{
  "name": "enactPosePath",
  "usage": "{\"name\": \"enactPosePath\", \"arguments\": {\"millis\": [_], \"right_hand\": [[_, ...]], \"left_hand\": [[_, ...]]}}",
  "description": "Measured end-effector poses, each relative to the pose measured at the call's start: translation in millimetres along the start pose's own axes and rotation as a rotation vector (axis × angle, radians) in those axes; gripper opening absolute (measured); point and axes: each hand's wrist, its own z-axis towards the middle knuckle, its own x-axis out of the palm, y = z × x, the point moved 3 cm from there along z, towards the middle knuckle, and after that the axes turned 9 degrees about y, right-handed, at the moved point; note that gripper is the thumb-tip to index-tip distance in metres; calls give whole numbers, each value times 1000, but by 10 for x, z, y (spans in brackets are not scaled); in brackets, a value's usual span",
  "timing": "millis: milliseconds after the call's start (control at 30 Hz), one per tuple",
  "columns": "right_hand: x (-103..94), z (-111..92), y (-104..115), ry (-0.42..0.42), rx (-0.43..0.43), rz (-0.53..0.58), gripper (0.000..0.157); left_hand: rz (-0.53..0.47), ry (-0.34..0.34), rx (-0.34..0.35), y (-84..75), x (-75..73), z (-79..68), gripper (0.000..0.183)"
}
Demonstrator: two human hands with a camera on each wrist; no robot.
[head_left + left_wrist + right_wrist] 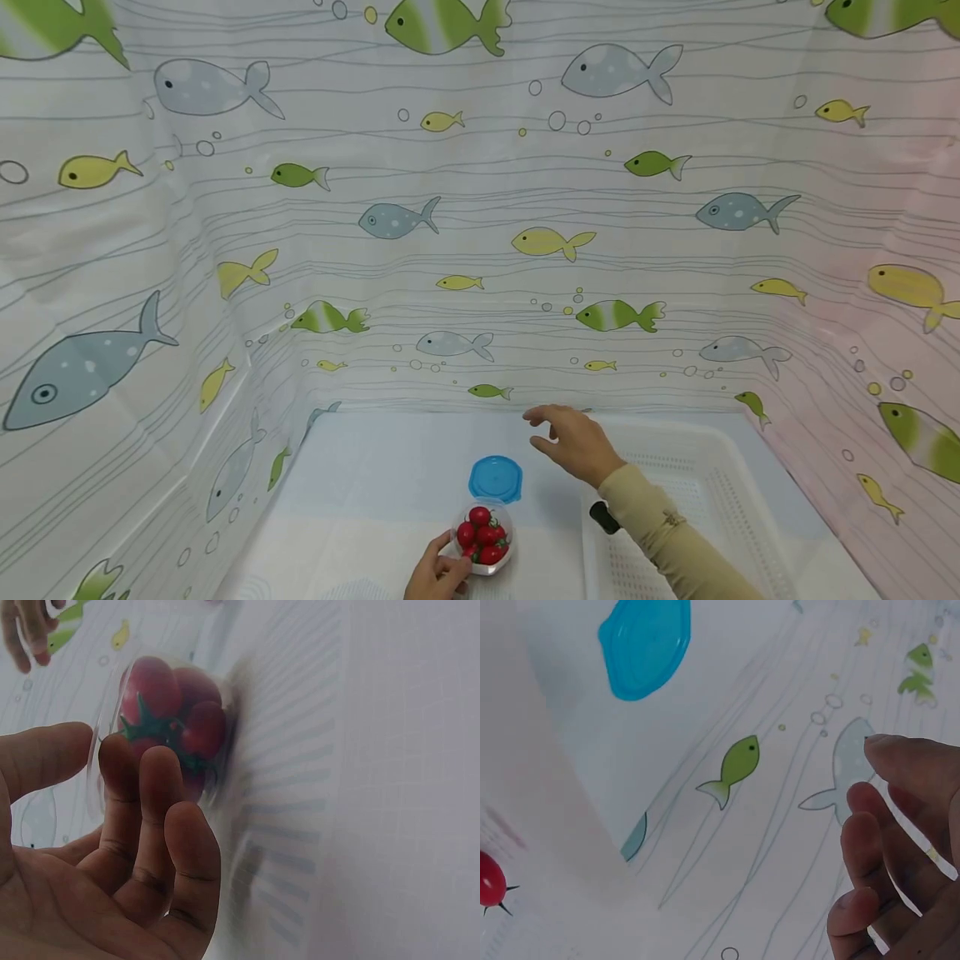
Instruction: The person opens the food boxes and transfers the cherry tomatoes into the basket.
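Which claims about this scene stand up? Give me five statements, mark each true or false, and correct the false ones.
1. The left hand touches the clear container. True.
2. The blue lid covers the container. False: it lies on the table, beyond the container.
3. The tomatoes in the container are red. True.
4. The right hand holds a tomato. False: it is in the air, holding nothing.
5. In the head view, the white basket stands right of the container. True.
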Motion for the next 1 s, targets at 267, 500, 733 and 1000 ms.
{"name": "enactPosePath", "arguments": {"millis": [267,500,733,1000], "right_hand": [[151,79,185,124,-100,31,35],[332,110,324,266,-163,29,35],[532,82,456,293,-267,-56,34],[738,64,464,359,-349,-116,30]], "left_hand": [[6,-30,-21,-20,30,-1,76],[-9,-24,-17,-10,19,-3,77],[-37,11,-17,3,0,4,81],[-45,25,6,-8,14,-1,80]]}}
